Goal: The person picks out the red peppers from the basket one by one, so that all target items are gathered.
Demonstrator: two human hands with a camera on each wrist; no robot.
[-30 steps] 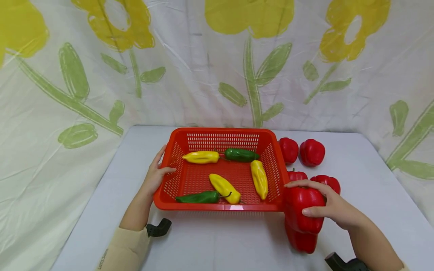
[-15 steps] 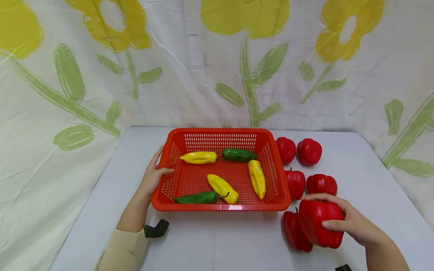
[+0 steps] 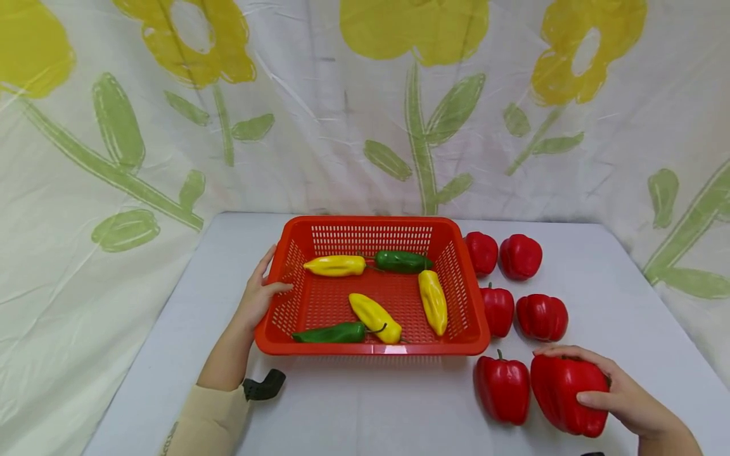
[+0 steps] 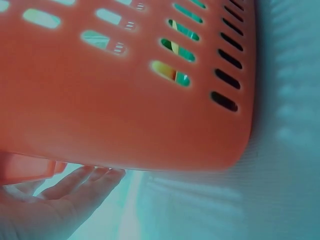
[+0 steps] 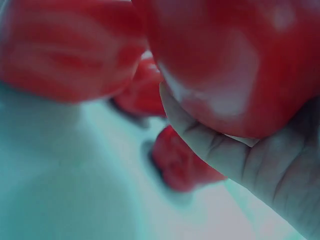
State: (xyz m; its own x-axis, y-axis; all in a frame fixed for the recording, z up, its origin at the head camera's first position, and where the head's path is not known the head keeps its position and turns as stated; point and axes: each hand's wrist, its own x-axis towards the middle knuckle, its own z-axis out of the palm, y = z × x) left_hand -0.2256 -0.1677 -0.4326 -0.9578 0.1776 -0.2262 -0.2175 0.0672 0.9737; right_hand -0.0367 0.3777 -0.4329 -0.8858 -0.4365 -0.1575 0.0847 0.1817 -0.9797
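Note:
My right hand (image 3: 624, 392) grips a red bell pepper (image 3: 570, 396), thumb on its near side and fingers over its top. Another red bell pepper (image 3: 503, 389) stands just left of it. In the right wrist view the gripped bell pepper (image 5: 230, 55) fills the upper right. At the basket's left end my left hand (image 3: 256, 297) holds the rim of a red plastic basket (image 3: 373, 349), its thumb over the inner side. Inside lie yellow peppers (image 3: 435, 304) and green peppers (image 3: 405, 261). From the left wrist, the basket wall (image 4: 110, 110) covers much of that view.
More red bell peppers stand right of the basket: two at the back, one of them this bell pepper (image 3: 521, 256), and two nearer, including this bell pepper (image 3: 542, 316). All rest on a white table (image 3: 410, 405). A flower-patterned cloth (image 3: 319, 139) hangs behind.
My right hand has carried its bell pepper from the basket's right front corner rightward and toward me, uncovering the bell peppers behind and beneath it. The left hand stays on the basket.

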